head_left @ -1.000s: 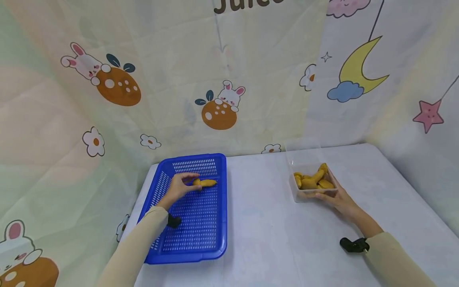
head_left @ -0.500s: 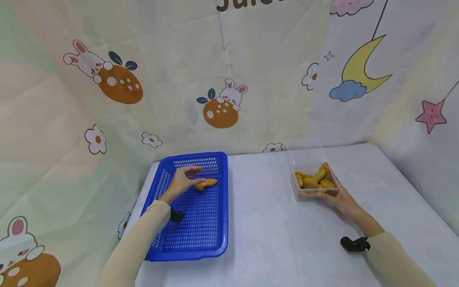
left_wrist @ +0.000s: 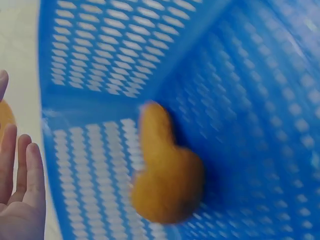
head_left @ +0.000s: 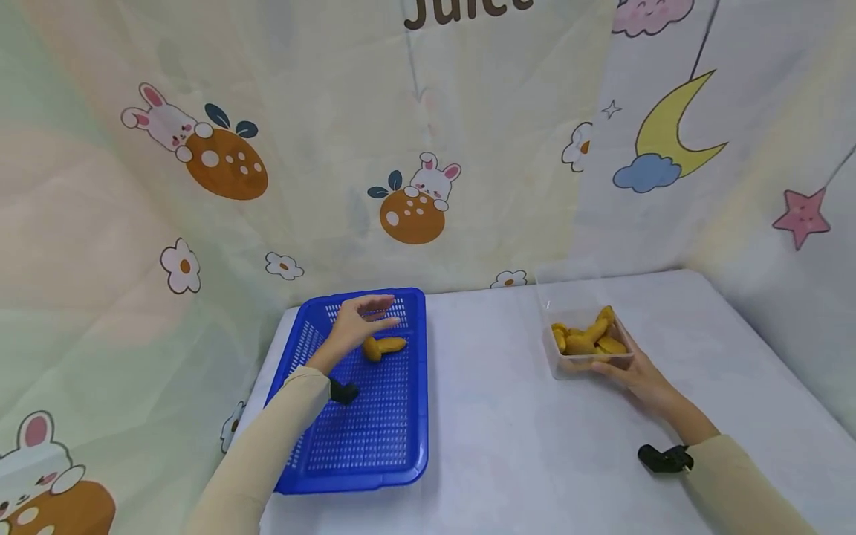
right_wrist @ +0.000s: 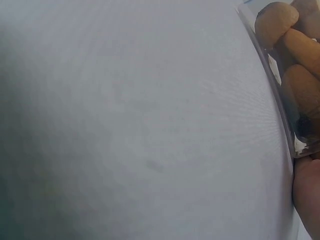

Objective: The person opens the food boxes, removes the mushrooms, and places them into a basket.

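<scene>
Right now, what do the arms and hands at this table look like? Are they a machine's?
No, they are a person's. The left grip and right grip are ungloved human hands. The left sleeve and right sleeve are long and pale cream, with no marking visible. A small black device sits at the left cuff, a similar one at the right.

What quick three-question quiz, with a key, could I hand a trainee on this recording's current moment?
1. True or false: the left hand is over the blue basket and grips nothing.

2. Multiple choice: what does the right hand hold?
A. nothing
B. the clear box
C. a cup

3. Short answer: which container shows more yellow-brown pieces inside?

Key:
1. True
2. B
3. The clear box
</scene>
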### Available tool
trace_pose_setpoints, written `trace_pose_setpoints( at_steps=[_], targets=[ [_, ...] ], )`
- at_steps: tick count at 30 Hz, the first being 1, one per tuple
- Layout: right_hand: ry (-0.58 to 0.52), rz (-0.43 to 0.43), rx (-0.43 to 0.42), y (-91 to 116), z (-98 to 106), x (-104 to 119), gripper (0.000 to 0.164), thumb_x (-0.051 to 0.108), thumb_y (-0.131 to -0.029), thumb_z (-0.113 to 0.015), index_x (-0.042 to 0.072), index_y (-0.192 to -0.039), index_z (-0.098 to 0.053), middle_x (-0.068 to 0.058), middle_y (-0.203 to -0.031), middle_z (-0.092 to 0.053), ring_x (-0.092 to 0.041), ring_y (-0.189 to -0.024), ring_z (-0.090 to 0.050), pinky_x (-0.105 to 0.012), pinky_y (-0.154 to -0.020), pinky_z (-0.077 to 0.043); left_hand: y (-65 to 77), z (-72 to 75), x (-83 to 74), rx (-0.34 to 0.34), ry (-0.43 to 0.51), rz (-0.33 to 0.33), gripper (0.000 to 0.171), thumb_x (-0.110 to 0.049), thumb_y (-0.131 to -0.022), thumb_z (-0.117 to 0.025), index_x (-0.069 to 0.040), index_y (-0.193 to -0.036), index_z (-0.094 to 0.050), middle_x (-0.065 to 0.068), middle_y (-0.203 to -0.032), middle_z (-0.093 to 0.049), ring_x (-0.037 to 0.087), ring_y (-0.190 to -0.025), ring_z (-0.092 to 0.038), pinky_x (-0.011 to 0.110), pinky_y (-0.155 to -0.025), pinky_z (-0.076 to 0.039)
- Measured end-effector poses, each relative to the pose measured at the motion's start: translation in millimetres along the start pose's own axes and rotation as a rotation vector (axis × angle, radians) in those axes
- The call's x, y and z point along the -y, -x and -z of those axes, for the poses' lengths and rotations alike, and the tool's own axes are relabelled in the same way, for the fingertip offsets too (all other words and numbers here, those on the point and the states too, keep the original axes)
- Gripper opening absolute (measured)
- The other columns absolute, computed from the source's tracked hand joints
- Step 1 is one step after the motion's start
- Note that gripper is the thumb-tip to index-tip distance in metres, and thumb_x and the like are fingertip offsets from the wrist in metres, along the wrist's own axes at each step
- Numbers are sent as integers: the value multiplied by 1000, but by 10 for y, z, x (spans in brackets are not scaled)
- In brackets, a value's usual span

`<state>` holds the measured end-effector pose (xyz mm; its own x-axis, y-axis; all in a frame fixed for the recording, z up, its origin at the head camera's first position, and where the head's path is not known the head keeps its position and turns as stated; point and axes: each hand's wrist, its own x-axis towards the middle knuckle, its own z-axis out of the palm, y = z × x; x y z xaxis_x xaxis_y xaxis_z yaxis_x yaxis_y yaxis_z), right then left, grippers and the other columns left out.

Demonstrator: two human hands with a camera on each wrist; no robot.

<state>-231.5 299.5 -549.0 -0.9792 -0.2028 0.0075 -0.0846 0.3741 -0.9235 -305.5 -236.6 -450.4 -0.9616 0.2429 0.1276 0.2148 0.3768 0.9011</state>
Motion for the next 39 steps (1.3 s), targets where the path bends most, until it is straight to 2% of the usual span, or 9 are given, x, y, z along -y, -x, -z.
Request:
trace_pose_setpoints(
  at_steps=[9, 13, 17, 19, 23, 29, 33, 35, 39],
  targets=[
    [10, -14, 4, -25, 6, 0, 101, 24, -99, -65, 38, -156, 18, -28, -162, 5, -52, -126, -35, -70, -102, -30, -161, -274, -401, 75, 107, -59, 48, -22, -85, -82, -7, -128, -66, 12, -130, -64, 30, -124, -58, 44, -103, -46],
    [46, -15, -5, -20, 2, 24, 101, 24, -99, -65, 35, -156, 17, -29, -162, 0, -45, -120, -45, -45, -98, -44, -262, -433, -569, 92, 144, -86, 46, -19, -84, -83, -9, -127, -67, 6, -126, -66, 23, -121, -60, 41, -102, -48],
    [64, -16, -9, -19, 3, 38, 101, 25, -99, -66, 36, -156, 17, -28, -162, -2, -41, -117, -49, -21, -85, -47, -355, -582, -726, 103, 154, -111, 46, -16, -84, -82, -9, -127, -67, 5, -125, -67, 20, -119, -61, 36, -101, -49],
    [60, -15, -10, -22, 4, 34, 101, 24, -99, -66, 36, -156, 17, -28, -162, -2, -42, -117, -49, -28, -90, -47, -392, -662, -800, 111, 152, -120, 47, -15, -84, -82, -9, -128, -67, 6, -126, -67, 20, -119, -62, 36, -101, -49],
    [50, -14, -11, -26, 5, 9, 102, 24, -99, -66, 36, -156, 17, -29, -162, -1, -46, -120, -45, -58, -100, -39, -454, -862, -922, 141, 164, -141, 48, -12, -84, -82, -6, -129, -65, 7, -126, -66, 20, -117, -63, 42, -101, -48],
    [39, -14, -13, -11, 11, -4, 101, 22, -99, -66, 33, -157, 17, -29, -162, -3, -46, -122, -44, -55, -99, -42, -542, -1236, -1055, 227, 186, -186, 49, -9, -83, -82, -3, -128, -65, 9, -125, -67, 18, -116, -63, 39, -100, -49],
    [5, 1, -8, -14, 10, 0, 102, 20, -98, -67, 36, -157, 15, -28, -162, -1, -50, -127, -36, -66, -103, -33, -577, -1501, -1120, 271, 208, -203, 46, -6, -82, -83, -3, -125, -67, 8, -123, -68, 14, -113, -64, 39, -100, -50],
    [0, 0, -12, -13, 10, 1, 102, 21, -98, -67, 37, -157, 15, -28, -162, -2, -47, -125, -39, -62, -103, -36, -589, -1634, -1141, 288, 205, -201, 46, -6, -81, -83, -3, -124, -67, 7, -123, -68, 13, -112, -64, 38, -99, -51],
    [-11, -13, -19, -2, 9, -7, 101, 22, -98, -67, 37, -157, 14, -27, -162, -3, -29, -114, -51, -29, -92, -49, -607, -1900, -1146, 315, 195, -204, 48, -9, -79, -85, -4, -124, -68, 8, -124, -68, 18, -113, -64, 36, -97, -52]
  ],
)
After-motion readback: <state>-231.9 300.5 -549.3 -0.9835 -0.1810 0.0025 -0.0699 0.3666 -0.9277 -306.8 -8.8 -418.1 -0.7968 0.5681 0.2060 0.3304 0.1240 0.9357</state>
